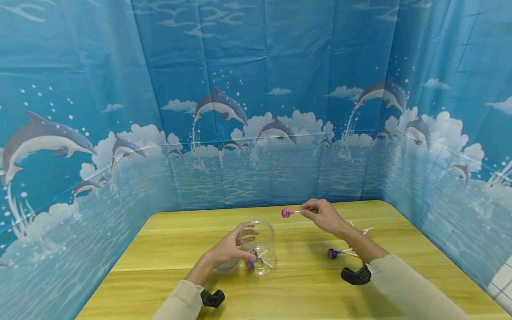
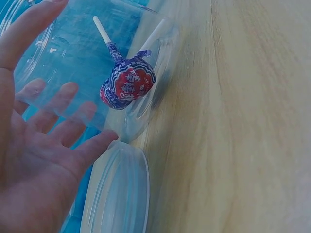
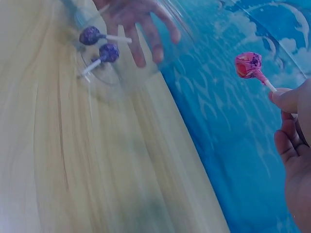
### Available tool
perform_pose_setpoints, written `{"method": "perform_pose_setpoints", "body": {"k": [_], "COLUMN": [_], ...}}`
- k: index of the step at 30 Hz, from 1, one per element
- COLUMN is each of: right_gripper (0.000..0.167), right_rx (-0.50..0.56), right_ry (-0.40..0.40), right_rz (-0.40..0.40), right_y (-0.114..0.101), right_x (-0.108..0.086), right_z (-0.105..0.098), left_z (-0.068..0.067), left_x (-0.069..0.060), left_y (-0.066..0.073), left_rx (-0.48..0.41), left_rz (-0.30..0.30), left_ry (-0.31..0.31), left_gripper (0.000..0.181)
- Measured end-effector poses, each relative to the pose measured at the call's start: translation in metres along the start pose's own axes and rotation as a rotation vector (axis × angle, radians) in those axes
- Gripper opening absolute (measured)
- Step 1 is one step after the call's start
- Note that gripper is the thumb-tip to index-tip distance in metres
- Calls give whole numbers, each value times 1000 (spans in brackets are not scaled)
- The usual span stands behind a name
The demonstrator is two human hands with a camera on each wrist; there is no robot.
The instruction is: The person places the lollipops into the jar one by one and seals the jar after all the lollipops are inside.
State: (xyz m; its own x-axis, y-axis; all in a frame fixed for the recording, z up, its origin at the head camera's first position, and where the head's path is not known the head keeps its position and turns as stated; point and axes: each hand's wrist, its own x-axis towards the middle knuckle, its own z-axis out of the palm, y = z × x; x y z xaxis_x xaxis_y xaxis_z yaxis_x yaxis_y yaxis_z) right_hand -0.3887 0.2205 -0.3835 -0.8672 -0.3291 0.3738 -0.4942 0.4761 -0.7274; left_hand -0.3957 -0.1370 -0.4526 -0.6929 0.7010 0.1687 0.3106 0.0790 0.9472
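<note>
Lollipop [image 1: 286,213], pink-wrapped, pinched by right hand [image 1: 323,216], points ball-first left; upright clear jar [image 1: 262,244] stands just left, left hand [image 1: 228,250] curled round it.

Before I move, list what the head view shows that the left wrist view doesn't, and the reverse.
Only head: the right hand pinching a pink lollipop, loose lollipops on the table, printed dolphins.

Only left wrist: the palm of the left hand, a red wrapper label.

Both: the left hand, clear jar, two purple lollipops inside, lid beside it, table, blue curtain.
</note>
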Motion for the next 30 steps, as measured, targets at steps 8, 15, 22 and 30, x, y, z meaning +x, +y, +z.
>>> {"method": "perform_pose_setpoints", "body": {"k": [8, 15, 22, 30], "right_gripper": [16, 13, 12, 9], "right_rx": [-15, -75, -143, -231], "right_ry": [-62, -115, -158, -170], "right_rz": [-78, -138, -212, -286], "right_y": [-22, -36, -45, -47], "right_x": [13, 22, 33, 41], "right_z": [21, 39, 60, 75], "left_z": [-1, 0, -1, -2], "left_x": [0, -1, -1, 0], "left_y": [0, 2, 1, 0], "left_rx": [14, 21, 6, -4], "left_rz": [8, -10, -12, -7], "left_ry": [2, 11, 9, 0], "left_gripper": [89, 89, 87, 87]}}
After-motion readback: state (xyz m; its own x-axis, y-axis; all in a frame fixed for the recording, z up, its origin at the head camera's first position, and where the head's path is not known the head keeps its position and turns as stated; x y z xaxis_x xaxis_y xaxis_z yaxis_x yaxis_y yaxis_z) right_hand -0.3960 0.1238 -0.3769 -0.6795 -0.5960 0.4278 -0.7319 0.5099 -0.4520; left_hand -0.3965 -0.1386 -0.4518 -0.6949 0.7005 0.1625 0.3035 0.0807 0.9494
